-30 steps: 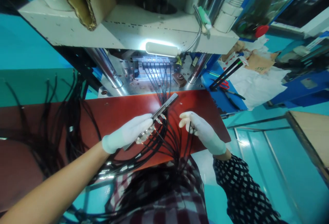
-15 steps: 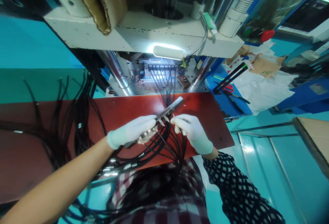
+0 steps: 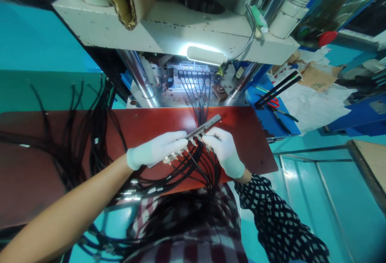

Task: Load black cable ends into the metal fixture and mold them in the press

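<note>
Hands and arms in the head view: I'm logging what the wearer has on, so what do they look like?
The left hand and right hand wear white gloves with pale mint-green cuffs. The right arm has a black sleeve with a whitish lattice-like pattern; the left forearm shows no sleeve. I can't make out any glove markings.

My left hand (image 3: 163,148) and right hand (image 3: 221,146) make 2, with 1 metal bar (image 3: 212,122) between them carrying at least 5 small connectors (image 3: 193,141). I count 1 lit lamp (image 3: 206,55), 2 steel pillars (image 3: 140,74) under the press beam (image 3: 169,35), 1 red button (image 3: 327,38), 2 black sticks (image 3: 278,88) and 1 red board (image 3: 247,134); the black cables (image 3: 99,128) are too tangled for me to count.
</note>
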The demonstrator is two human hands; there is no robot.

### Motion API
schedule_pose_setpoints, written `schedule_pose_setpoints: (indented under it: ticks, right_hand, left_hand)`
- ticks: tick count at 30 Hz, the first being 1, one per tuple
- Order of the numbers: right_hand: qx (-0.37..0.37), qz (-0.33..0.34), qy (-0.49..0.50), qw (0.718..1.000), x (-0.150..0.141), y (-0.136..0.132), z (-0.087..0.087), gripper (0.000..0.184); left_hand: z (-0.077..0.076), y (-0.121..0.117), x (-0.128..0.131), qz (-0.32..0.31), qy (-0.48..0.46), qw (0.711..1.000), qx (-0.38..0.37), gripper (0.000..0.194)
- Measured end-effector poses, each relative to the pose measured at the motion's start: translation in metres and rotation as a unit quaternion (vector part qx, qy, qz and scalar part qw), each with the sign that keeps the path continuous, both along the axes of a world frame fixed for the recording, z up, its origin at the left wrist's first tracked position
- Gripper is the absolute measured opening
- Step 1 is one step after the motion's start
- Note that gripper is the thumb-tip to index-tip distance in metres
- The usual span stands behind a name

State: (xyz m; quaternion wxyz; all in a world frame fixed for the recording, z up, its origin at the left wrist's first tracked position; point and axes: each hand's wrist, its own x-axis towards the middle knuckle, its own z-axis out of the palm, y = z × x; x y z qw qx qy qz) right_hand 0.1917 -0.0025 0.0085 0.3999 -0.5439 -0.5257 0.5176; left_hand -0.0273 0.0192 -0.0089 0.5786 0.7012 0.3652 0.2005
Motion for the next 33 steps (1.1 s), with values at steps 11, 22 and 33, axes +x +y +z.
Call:
schedule_pose_setpoints:
  ticks: [11, 22, 33]
  right_hand:
    - [-0.05, 0.086, 0.057, 0.993, 0.024, 0.007, -0.021, 0.026]
    - [-0.091, 0.07, 0.065, 0.991, 0.058, -0.016, -0.016, 0.03]
    - [0.046, -0.119, 0.089, 0.988, 0.055, 0.013, 0.002, 0.031]
  left_hand:
    - [0.003, 0.0, 0.001, 0.015, -0.004, 1.0, -0.007, 0.041]
    - [0.03, -0.006, -0.013, 0.021, -0.196, 0.91, -0.365, 0.043]
    - [0.024, -0.006, -0.008, 0.034, -0.074, 0.98, -0.182, 0.042]
